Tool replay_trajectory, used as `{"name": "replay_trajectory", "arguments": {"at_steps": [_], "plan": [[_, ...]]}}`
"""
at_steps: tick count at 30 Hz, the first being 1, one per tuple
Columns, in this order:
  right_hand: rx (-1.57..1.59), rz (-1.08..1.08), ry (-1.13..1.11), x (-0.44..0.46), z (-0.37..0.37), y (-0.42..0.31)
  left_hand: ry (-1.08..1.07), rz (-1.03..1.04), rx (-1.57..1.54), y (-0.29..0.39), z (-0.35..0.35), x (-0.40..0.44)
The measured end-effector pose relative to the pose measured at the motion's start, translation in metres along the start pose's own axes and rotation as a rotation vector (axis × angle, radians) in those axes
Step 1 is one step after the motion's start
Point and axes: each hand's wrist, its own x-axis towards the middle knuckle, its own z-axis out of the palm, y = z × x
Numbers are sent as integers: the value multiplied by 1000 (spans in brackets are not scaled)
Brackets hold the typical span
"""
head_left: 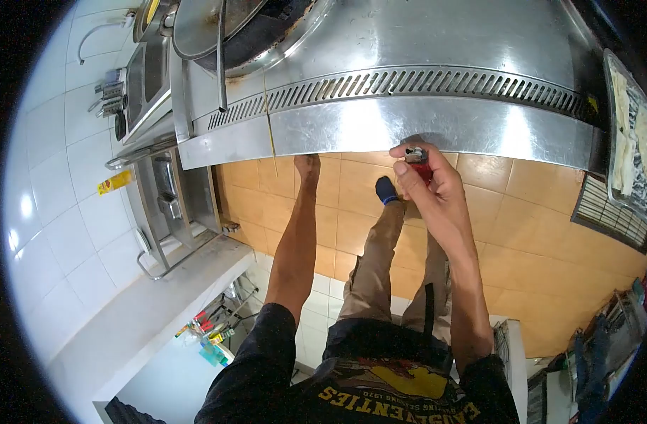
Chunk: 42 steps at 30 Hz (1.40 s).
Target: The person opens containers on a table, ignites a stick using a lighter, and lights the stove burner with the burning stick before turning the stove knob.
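My right hand (440, 180) is closed around a red lighter (419, 167), held upright in front of the steel counter's edge. The thumb lies beside the lighter's metal top, and no flame shows. My left hand (308, 167) reaches to the front edge of the steel counter (337, 131). Its fingers go out of sight beneath that edge, so what they touch is hidden. A thin brown stick-like strip (270, 124) hangs over the counter front, left of my left hand.
A pan (196, 28) with a long metal handle (222, 71) sits over the blackened burner at the upper left. A slotted grate (408, 79) runs along the counter. At the right stands a tray (612, 152) with pale food. A sink (154, 71) is at left.
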Motion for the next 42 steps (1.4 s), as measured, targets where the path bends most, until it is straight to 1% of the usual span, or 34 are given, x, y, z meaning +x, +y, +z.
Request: {"name": "replay_trajectory", "arguments": {"at_steps": [1,2,3,4,5,7,9,12,14,15,18,21,23,25,27,30,33,36,39,42], "plan": [[-3,2,-8,1,1,1,54,-120,-176,11,7,0],[20,-9,-4,1,1,3,150,-299,-489,21,16,-1],[43,-16,-1,1,2,5,162,-308,-492,18,16,-1],[64,-27,3,1,2,6,173,-316,-495,2,15,0],[47,-17,7,0,1,4,96,-148,-192,-13,10,1],[13,8,16,-4,-2,1,-20,25,205,-11,7,2],[42,6,17,-5,-4,5,-96,32,394,3,0,-2],[37,-21,24,-5,-9,6,-26,8,276,39,11,-12],[26,-24,28,-7,-11,6,-136,-97,284,2,-4,-3],[26,-17,31,-7,-11,7,-192,-146,284,0,-6,0],[33,-10,37,-6,-12,6,-102,30,85,4,0,-5],[36,-19,34,-4,-15,7,-106,-68,265,41,4,-13],[35,-25,37,-4,-15,7,-175,-93,71,-2,-7,-2],[31,-22,48,-3,-16,4,-200,-130,18,-8,-8,1],[31,-28,45,-2,-16,4,-179,-181,108,-14,-8,0],[21,-35,46,-1,-16,3,-168,-111,-72,-18,-5,-1],[25,-32,44,1,-17,3,-204,-149,-31,-13,-8,-3],[17,-27,43,3,-17,2,-251,-106,-46,-10,-10,-5],[-4,-30,44,3,-17,-1,-390,-11,-602,-9,-15,-8],[-16,-7,41,4,-18,-2,-296,-29,-306,-5,-11,-10]]}}
